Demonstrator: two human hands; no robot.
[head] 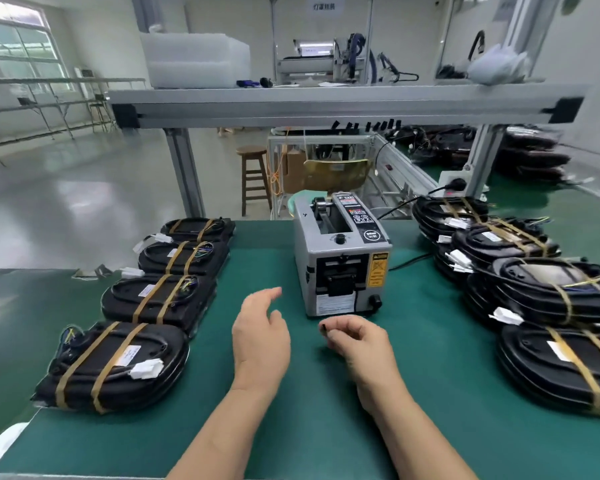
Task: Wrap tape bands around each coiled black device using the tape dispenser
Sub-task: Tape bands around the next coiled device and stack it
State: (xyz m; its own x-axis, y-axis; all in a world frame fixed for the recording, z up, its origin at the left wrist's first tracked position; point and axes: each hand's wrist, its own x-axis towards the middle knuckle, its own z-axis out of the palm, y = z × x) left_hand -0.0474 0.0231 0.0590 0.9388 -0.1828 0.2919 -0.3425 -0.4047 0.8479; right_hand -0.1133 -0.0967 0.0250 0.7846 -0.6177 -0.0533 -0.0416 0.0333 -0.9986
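Observation:
The grey tape dispenser (pixel 340 265) stands mid-table on the green mat. Left of it lies a row of coiled black devices, each with two tan tape bands; the nearest coiled black device (pixel 115 367) carries a white connector. More banded black devices (pixel 548 299) are stacked at the right. My left hand (pixel 260 337) hovers over the mat in front of the dispenser, fingers relaxed and holding nothing. My right hand (pixel 357 341) is just below the dispenser's front, fingers curled, with its fingertips pinching a small dark bit (pixel 323 328).
A black power cable (pixel 409 261) runs from the dispenser to the right. An aluminium frame shelf (pixel 326 105) spans above the table's far edge, its posts at back left and back right. A wooden stool (pixel 253 178) stands beyond the table.

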